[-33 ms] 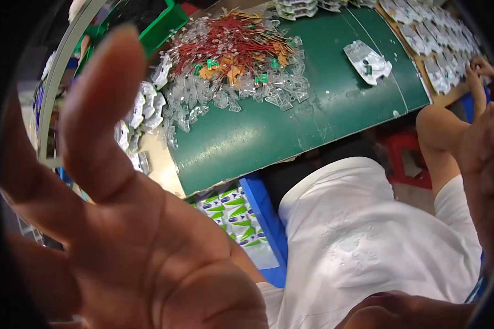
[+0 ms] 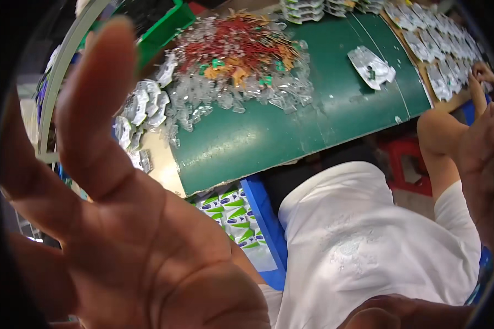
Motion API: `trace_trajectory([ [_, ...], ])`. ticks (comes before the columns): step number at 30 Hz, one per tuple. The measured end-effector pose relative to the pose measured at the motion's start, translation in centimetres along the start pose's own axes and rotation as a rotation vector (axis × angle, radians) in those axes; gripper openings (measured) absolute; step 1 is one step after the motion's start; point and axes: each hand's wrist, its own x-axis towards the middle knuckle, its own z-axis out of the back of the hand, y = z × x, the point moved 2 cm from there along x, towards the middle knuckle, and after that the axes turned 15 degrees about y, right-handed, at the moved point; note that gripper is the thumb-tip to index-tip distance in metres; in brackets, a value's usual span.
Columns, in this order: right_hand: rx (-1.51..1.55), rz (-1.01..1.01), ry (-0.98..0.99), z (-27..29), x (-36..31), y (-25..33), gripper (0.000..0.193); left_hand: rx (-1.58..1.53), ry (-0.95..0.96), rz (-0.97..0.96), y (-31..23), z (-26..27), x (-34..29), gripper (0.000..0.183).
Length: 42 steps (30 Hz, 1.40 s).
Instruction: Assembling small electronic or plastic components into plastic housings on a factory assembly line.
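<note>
My left hand (image 2: 148,241) fills the left side, very close, palm turned toward me. Its fingers are spread and hold nothing; some run into the dark rim. At the right edge is my right hand (image 2: 480,140), raised on a bent arm and partly cut off, so how its fingers lie is hidden. Beyond the hands stands a green-topped table (image 2: 230,148). On it lies a heap of red sticks (image 2: 233,46) with orange and green bits, fringed by clear plastic pieces (image 2: 230,98). A single white-and-clear plastic shell (image 2: 370,67) lies apart at the right.
Stacked white shells (image 2: 148,104) sit left of the heap, more (image 2: 302,11) at the far edge. Rows of shells (image 2: 442,41) cover a board at right, beside another person's hand (image 2: 486,77). A blue bin (image 2: 263,219) and a red stool (image 2: 406,164) stand below the table.
The view has tilted a little, so the table and its heap sit slightly lower and farther right. My left hand's raised finger has shifted slightly left; nothing was picked up.
</note>
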Motion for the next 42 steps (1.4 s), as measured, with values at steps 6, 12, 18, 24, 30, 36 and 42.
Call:
trace_trajectory([
  [6, 0.409, 0.21, -0.254, -0.5, -0.1, -3.9, 0.011, 0.352, -0.158, 0.03, -1.3, -0.8, -1.7, 0.062],
  [12, 0.81, 0.223, -0.398, -3.8, 4.9, 0.0, 0.01, 0.568, -0.173, 0.115, -4.3, 1.2, -4.6, 0.069],
  [18, 1.047, 0.205, -0.436, -3.7, 13.3, 2.8, 0.015, 0.603, -0.239, 0.16, -4.5, 1.1, -5.0, 0.076],
  [24, 0.864, -0.154, -0.283, -10.3, 13.7, 4.6, 0.023, 0.721, -0.321, 0.116, -0.6, 2.8, -2.5, 0.084],
  [30, 0.767, -0.418, 0.363, -28.3, 11.9, -0.6, 0.019, 0.306, 0.004, 0.164, 6.2, 2.8, -7.3, 0.051],
  [36, 0.789, -0.407, 0.327, -31.5, 16.2, -1.3, 0.027, 0.205, 0.137, 0.557, 9.2, 0.7, -12.5, 0.037],
  [42, 1.762, -0.588, 0.342, -26.2, 18.9, -3.0, 0.017, 0.188, 0.097, 0.808, 10.6, 0.1, -17.3, 0.023],
])
